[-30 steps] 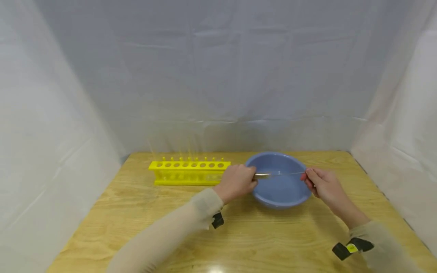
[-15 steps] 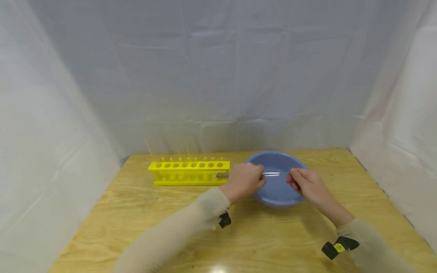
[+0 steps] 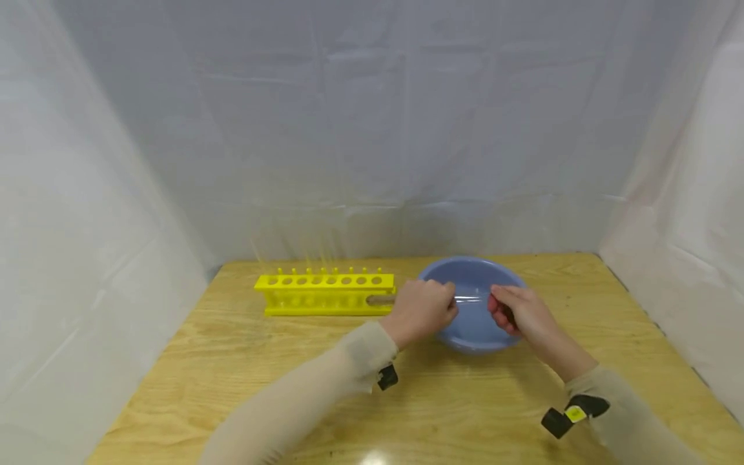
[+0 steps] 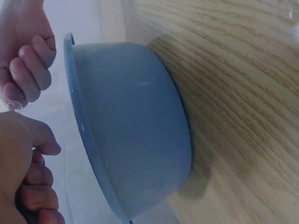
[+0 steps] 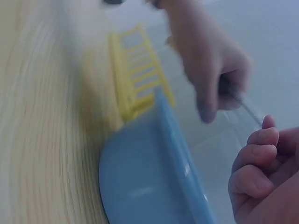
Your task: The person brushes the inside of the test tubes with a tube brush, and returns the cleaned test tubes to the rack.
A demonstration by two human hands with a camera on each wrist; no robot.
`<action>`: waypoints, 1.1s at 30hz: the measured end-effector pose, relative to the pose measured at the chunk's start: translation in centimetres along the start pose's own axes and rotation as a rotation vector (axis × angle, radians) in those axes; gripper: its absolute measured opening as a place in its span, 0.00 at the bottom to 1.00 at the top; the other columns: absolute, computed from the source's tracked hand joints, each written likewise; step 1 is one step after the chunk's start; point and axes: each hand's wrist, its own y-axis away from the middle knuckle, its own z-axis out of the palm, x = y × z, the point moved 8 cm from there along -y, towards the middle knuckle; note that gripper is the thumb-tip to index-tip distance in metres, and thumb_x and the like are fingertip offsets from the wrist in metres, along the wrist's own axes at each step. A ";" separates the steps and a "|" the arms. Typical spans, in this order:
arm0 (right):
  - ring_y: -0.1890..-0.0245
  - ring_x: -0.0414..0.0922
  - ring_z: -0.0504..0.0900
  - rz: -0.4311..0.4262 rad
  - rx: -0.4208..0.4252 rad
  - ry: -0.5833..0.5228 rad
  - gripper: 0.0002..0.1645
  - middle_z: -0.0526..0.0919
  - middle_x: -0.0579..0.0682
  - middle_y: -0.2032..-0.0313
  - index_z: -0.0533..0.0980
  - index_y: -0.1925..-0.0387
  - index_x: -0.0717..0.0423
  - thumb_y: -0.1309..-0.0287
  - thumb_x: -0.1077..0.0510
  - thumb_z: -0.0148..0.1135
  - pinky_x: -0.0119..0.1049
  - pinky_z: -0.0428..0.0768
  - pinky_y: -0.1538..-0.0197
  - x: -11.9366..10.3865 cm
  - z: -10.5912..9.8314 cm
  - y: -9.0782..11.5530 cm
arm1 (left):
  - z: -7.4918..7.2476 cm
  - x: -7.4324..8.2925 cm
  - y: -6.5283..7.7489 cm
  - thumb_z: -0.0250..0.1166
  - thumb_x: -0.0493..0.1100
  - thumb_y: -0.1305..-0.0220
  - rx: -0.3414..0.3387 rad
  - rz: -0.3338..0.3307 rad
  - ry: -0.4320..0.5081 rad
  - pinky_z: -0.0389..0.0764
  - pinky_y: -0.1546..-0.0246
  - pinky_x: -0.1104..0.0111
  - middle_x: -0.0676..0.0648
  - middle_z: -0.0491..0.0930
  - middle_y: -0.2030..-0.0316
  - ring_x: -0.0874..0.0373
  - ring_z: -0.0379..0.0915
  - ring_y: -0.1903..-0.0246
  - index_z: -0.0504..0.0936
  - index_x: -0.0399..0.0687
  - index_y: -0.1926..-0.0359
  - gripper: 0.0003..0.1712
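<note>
As my left hand (image 3: pixel 423 311) closed around a clear tube (image 3: pixel 467 299), the tube lay nearly level, reaching from in front of a yellow rack (image 3: pixel 325 281) to above a blue basin (image 3: pixel 473 332). My right hand (image 3: pixel 523 313), its fingertips just beyond the tube's mouth, pinched the thin handle of a brush (image 3: pixel 380 300). The brush ran inside the tube, its grey-brown head showing in the end that jutted past my left fist. Below, the basin sat on the wooden desk (image 3: pixel 407 413) near the rack's right end; whether it held any liquid, I could not tell. The rack showed a row of round holes and yellow pegs, with several upright clear tubes (image 3: pixel 327 245) behind the holes, too faint to count.
</note>
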 end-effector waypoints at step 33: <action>0.67 0.47 0.83 -1.200 0.443 0.906 0.21 0.85 0.51 0.65 0.83 0.63 0.61 0.27 0.48 0.55 0.39 0.79 0.67 -4.9 -1.0 5.2 | 0.9 -0.4 0.4 0.63 0.52 0.37 -0.064 -0.009 0.143 0.63 0.86 0.71 0.59 0.67 0.86 0.66 0.62 0.86 0.70 0.59 0.80 0.17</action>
